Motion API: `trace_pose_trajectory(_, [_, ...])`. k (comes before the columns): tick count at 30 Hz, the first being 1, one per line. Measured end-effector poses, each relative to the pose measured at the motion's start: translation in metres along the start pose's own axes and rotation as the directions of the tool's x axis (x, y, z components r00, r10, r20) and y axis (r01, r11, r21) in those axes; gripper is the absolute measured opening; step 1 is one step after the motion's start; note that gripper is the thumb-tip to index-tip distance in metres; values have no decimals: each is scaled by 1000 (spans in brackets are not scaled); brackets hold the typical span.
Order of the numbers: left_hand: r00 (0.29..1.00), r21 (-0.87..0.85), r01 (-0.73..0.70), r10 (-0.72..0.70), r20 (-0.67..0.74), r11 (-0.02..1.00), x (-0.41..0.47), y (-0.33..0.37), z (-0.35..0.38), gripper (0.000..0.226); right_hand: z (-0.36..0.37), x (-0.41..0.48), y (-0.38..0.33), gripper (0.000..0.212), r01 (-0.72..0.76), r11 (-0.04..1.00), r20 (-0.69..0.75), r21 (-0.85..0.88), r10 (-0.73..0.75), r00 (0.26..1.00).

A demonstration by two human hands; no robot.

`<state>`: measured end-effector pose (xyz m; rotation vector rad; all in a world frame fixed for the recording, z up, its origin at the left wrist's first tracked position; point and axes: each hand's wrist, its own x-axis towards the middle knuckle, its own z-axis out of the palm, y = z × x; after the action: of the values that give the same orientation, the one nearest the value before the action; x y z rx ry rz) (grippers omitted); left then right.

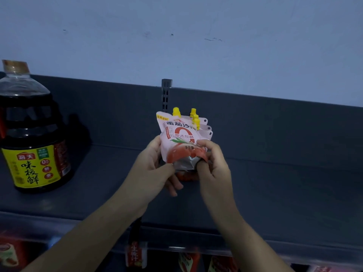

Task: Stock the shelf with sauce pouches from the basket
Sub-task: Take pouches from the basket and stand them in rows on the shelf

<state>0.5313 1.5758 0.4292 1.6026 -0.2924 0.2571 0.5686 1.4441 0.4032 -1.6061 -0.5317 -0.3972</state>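
Observation:
A pink and red tomato sauce pouch [179, 138] with a yellow spout stands upright on the dark grey top shelf [275, 193], near the slotted upright post. Behind it stand more pouches [206, 127] of the same kind, with only their yellow caps and white edges showing. My left hand [152, 171] grips the front pouch's lower left side, thumb across its silver bottom. My right hand [213, 165] pinches its lower right corner. The basket is out of view.
A large dark soy sauce bottle [29, 134] with a yellow label stands at the shelf's left end. The shelf's back panel [275, 122] rises behind the pouches, a pale wall above. Below the shelf's front edge, red packaged goods [188, 260] sit on a lower level.

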Motion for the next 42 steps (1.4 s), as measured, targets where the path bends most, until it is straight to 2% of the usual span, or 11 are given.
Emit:
trace_pose_trajectory(6, [989,119,-77,61,132,990,-8,12,-20,78,-21,-4,1,45,239,921,223,-306,-175,959])
trace_pose_trajectory(14, [965,118,-137,106,238,984,-9,3,-26,79,-31,-7,3,49,311,896,261,-316,-233,937])
trace_pose_trajectory(16, [977,39,-37,27,214,999,1,-4,-24,95,-29,-10,4,55,300,903,235,-308,-234,944])
trace_pose_trajectory(18, [984,-155,117,-93,154,981,9,-10,-22,112,-26,-14,6,60,299,902,228,-310,-235,945])
trace_pose_trajectory(21, [997,-201,46,-32,74,978,-2,-14,-12,62,-25,-20,8,61,291,915,290,-280,-208,934])
trace_pose_trajectory(22, [999,-220,32,-27,26,975,-5,-15,-9,55,-27,-22,9,61,280,928,334,-247,-190,923])
trace_pose_trajectory(26, [1000,-230,8,-3,25,973,2,-27,-13,55,-46,-18,7,71,86,991,472,-98,-30,881])
trace_pose_trajectory(30, [993,-128,50,-35,116,990,11,-49,-7,56,-48,-5,16,57,-138,977,214,-165,172,962])
trace_pose_trajectory(33, [989,-60,75,-66,129,995,23,-67,-1,52,-48,4,32,31,-152,938,161,-312,210,964])
trace_pose_trajectory(37, [987,31,97,-100,129,995,41,-85,-1,46,-47,15,52,31,-147,886,125,-441,223,967])
trace_pose_trajectory(42, [991,212,123,-129,16,969,55,-93,-6,38,-43,29,62,31,-72,822,181,-564,208,961])
